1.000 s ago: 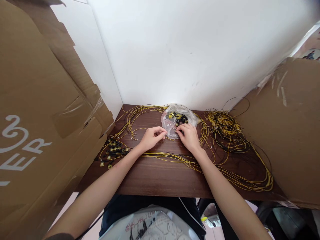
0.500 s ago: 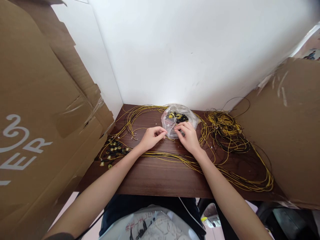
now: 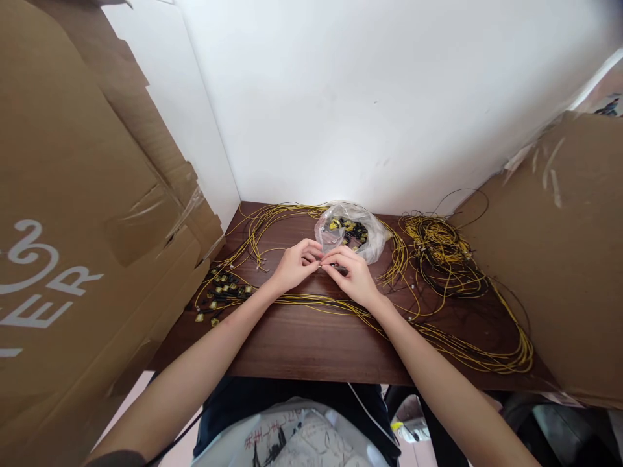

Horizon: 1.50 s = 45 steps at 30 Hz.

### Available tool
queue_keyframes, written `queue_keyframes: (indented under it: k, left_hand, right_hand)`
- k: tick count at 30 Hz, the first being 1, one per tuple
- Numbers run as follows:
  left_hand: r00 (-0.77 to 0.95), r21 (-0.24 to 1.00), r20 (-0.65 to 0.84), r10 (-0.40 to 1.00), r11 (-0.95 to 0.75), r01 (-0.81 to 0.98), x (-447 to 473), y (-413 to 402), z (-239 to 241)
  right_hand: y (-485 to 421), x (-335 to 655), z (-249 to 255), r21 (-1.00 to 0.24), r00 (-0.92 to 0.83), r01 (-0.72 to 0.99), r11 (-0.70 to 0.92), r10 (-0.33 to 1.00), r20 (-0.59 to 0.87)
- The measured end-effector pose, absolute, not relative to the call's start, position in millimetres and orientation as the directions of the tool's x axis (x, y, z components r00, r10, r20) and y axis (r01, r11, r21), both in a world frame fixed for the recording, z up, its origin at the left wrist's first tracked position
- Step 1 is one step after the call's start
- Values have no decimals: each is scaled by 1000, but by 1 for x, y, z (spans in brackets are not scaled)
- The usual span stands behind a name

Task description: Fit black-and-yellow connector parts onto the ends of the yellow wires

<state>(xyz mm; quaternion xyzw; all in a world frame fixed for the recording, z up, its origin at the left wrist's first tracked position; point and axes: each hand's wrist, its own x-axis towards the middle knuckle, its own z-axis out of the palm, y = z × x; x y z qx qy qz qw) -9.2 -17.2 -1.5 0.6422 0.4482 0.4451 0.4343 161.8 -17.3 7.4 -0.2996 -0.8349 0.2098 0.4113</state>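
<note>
My left hand [image 3: 298,264] and my right hand [image 3: 351,274] meet fingertip to fingertip above the table, just in front of a clear plastic bag [image 3: 377,243]. Both are closed in a pinch; whatever sits between the fingers is too small to name. Inside the open bag lie small black and yellow parts [image 3: 357,230]. Below my hands a bundle of yellow and black wires [image 3: 335,303] runs across the table. Left of my left forearm is a cluster of black connectors with yellowish ends [image 3: 224,287], joined to wires.
A tangled heap of yellow and black wire [image 3: 435,243] lies at the right. More wires [image 3: 253,230] curve along the back left of the brown table [image 3: 311,350]. Cardboard panels [image 3: 549,259] stand at both sides, and a white wall [image 3: 365,117] closes the back.
My right hand has moved left, away from the bag, and its fingertips now touch those of my left hand. The bag's front edge has shifted back slightly.
</note>
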Motion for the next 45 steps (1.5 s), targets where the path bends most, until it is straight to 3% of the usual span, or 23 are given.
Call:
queue_keyframes:
  k: [19,27,36,41,45]
  left_hand:
    - [236,939,213,948,-265,220,-9,-19,1]
    - [202,940,249,947,-286,185,-8,-18,-2]
    - [201,928,280,939,-319,194,-9,-20,-1]
    - [149,916,302,942,-330,228,-8,-20,-1]
    - [138,913,309,941,-334,233,-8,-20,-1]
  right_hand:
    - [-18,162,7,-591,-407,353,725,688,601]
    - [-20,162,8,-750,-336,328,575,813,477]
    - [-17,160,6,-945,-292,48,323,910,296]
    - [-14,157,5,-979,-292,-103,174,936,196]
    - [-14,157,5,-981,-286,-121,150,941,179]
